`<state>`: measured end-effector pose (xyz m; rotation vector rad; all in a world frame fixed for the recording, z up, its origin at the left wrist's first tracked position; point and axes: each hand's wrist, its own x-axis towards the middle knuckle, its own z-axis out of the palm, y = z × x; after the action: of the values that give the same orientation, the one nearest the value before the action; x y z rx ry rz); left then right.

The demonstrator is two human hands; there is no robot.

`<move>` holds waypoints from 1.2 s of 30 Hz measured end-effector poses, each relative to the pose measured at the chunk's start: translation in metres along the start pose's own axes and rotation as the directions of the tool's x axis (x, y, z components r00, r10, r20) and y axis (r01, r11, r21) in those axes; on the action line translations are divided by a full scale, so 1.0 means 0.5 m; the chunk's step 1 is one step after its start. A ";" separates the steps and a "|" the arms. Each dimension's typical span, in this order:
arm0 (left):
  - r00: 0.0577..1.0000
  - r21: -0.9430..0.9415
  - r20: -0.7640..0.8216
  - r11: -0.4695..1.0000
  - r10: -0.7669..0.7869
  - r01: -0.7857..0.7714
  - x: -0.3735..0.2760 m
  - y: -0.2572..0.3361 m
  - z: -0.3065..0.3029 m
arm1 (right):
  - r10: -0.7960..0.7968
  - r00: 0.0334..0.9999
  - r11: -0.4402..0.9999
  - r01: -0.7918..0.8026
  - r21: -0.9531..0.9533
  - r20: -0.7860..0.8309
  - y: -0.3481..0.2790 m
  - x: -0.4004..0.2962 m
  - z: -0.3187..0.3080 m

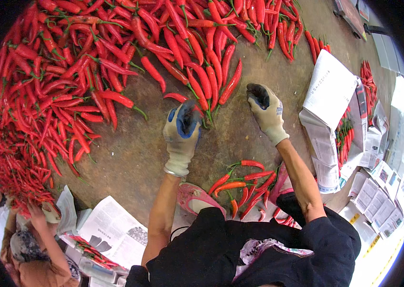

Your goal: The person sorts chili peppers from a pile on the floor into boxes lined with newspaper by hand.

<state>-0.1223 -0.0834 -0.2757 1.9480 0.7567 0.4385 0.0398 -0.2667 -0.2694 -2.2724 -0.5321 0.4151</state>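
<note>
Both hands wear light knit work gloves with dark blue coated palms and fingertips. My left hand [186,123] is at the lower edge of a big heap of red chili peppers [94,64], curled over the end of one pepper; whether it grips that pepper cannot be told. Just right of it, several peppers [211,86] lie fanned out, green stems towards me. My right hand [263,102] is over the brown floor to the right of that fan, fingers curled, no pepper visible in it. A smaller group of peppers [252,186] lies between my pink shoes [196,199].
At right stands a newspaper-lined container [322,132] with peppers inside, and more newspapers [381,201] lie beyond. At lower left, a newspaper [112,229] partly covers other packed peppers [96,253]. A co-worker [40,262] reaches into the heap's left end.
</note>
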 end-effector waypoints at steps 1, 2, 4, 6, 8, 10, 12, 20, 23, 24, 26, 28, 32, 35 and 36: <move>1.000 -0.013 -0.016 1.000 -0.001 0.001 0.000 -0.003 -0.001 | -0.128 0.992 0.985 0.125 -0.119 -0.017 -0.011 0.001 -0.005; 0.999 -0.025 -0.032 1.000 -0.003 0.003 0.001 -0.006 -0.001 | -0.181 0.983 0.972 0.185 -0.146 0.039 -0.008 0.009 -0.001; 0.997 -0.103 -0.056 0.993 -0.059 0.053 -0.002 -0.016 0.005 | -0.276 0.947 0.889 0.316 -0.333 0.162 -0.032 0.024 0.000; 0.998 -0.119 -0.048 0.992 -0.037 0.031 -0.005 -0.034 0.008 | -0.209 0.919 0.773 0.364 -0.519 0.334 -0.054 0.041 0.006; 0.998 -0.146 -0.043 0.989 -0.040 0.034 -0.010 -0.045 0.010 | -0.216 0.896 0.706 0.417 -0.572 0.387 -0.061 0.054 0.001; 0.996 -0.173 -0.046 0.983 -0.074 0.065 -0.017 -0.051 0.004 | -0.240 0.855 0.629 0.498 -0.597 0.459 -0.062 0.069 -0.003; 0.993 -0.149 -0.063 0.985 -0.102 0.092 -0.022 -0.055 -0.003 | -0.360 0.807 0.586 0.586 -0.560 0.468 -0.062 0.063 -0.014; 0.910 0.605 0.339 0.686 0.239 -0.405 0.034 -0.002 -0.019 | -0.247 0.921 0.928 0.314 -0.199 0.300 -0.104 0.059 0.023; 0.882 0.670 0.459 0.610 0.108 -0.423 0.036 0.017 -0.020 | -0.158 0.940 0.919 0.252 -0.302 0.303 -0.106 0.074 0.069; 0.858 0.662 0.508 0.604 0.073 -0.443 0.035 0.024 -0.028 | -0.122 0.945 0.923 0.220 -0.317 0.303 -0.110 0.072 0.073; 0.799 0.640 0.601 0.597 0.004 -0.484 0.029 0.032 -0.046 | -0.050 0.929 0.917 0.188 -0.353 0.367 -0.107 0.058 0.062; 0.777 0.622 0.627 0.568 0.050 -0.539 0.002 0.010 -0.067 | -0.051 0.911 0.909 0.212 -0.360 0.409 -0.097 0.026 0.049; 0.839 0.480 0.533 0.775 0.115 -0.411 -0.037 0.000 -0.091 | 0.003 0.936 0.939 0.118 -0.323 0.352 -0.072 0.002 -0.005; 0.926 0.142 0.374 0.990 -0.051 -0.002 -0.051 -0.027 -0.113 | -0.115 0.943 0.938 0.207 -0.278 0.313 -0.104 0.010 0.009; 0.948 -0.045 0.287 0.987 -0.137 0.156 -0.063 -0.060 -0.113 | -0.156 0.936 0.927 0.249 -0.279 0.315 -0.118 0.017 0.027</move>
<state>-0.1886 -0.0570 -0.2751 1.8259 0.6848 0.0894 0.0266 -0.2168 -0.2361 -2.4386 -1.0429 0.5951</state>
